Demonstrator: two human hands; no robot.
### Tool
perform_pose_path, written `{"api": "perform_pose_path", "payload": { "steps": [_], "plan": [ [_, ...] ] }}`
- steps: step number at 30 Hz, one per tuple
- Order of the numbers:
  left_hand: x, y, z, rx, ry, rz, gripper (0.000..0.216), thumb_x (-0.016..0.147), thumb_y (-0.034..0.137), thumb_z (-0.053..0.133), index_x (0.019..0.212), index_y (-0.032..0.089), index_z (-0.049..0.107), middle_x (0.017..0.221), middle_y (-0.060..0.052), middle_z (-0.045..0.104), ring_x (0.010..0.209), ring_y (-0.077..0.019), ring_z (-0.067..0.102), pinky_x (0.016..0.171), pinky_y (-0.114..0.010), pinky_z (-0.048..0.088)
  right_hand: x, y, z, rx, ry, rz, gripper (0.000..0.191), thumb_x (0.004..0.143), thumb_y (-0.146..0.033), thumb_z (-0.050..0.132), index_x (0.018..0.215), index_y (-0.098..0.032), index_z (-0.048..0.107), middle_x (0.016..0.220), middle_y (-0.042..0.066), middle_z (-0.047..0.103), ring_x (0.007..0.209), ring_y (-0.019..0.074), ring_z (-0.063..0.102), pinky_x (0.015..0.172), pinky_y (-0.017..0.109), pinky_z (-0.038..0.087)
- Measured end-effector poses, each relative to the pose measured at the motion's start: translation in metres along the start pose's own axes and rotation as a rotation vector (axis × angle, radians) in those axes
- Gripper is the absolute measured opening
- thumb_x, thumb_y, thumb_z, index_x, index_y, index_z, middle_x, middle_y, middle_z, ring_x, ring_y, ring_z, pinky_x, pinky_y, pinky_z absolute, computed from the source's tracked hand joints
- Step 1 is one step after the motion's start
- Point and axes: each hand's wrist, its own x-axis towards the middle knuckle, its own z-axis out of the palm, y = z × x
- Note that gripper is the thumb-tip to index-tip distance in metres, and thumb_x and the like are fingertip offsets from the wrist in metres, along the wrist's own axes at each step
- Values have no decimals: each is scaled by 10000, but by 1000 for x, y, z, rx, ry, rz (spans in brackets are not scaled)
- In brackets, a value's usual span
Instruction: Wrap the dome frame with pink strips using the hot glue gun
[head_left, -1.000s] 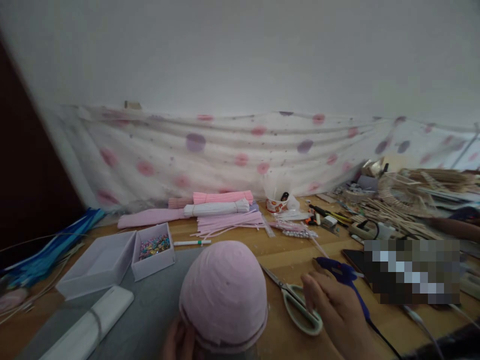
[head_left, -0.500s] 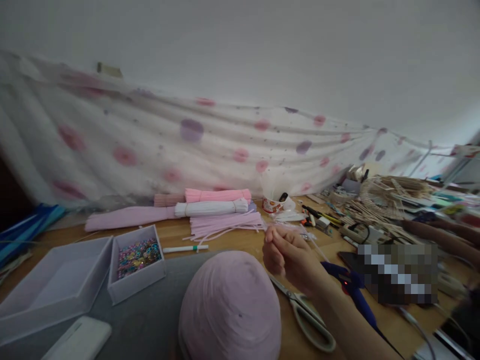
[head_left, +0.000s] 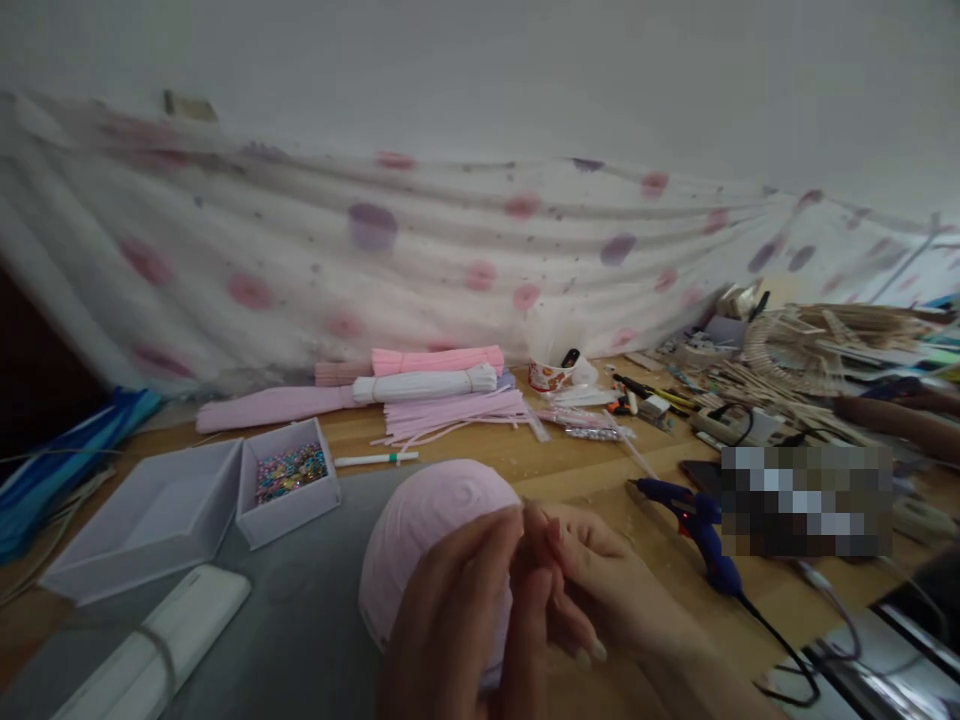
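Observation:
My left hand and my right hand meet fingertip to fingertip, both closed in a pinch. Whatever lies between their fingertips is too small or hidden to name. Just behind and left of them rests a pale pink dome, its surface wound in spiral ridges; my left hand covers its right part. A blue hot glue gun with a lit red light lies on the table right of my right hand.
Left of the dome are a white box of colourful beads, a larger white box and a white oblong device on a grey mat. Pink and white strip bundles lie behind. Another person's hand is at far right.
My left hand has come into view in front of the dome and met my right hand. My right hand has moved lower. The scissors no longer show. The view has shifted.

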Motion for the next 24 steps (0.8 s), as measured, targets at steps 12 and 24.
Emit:
{"api": "perform_pose_path", "payload": {
  "steps": [12, 24],
  "plan": [
    [-5, 30, 2, 11, -171, 220, 206, 905, 78, 607, 1025, 211, 708, 960, -2, 765, 878, -114, 716, 839, -182, 549, -40, -16, 1, -220, 87, -18, 429, 940, -534, 619, 739, -163, 546, 529, -78, 494, 399, 28, 404, 404, 146, 293],
    [-6, 38, -1, 129, -186, 328, 206, 927, 111, 583, 1043, 232, 702, 960, 18, 760, 882, -97, 719, 888, -161, 533, -49, -17, 0, -229, 55, -45, 467, 909, -591, 623, 760, -152, 561, 578, -58, 529, 419, 31, 422, 423, 162, 326]
  ]
}}
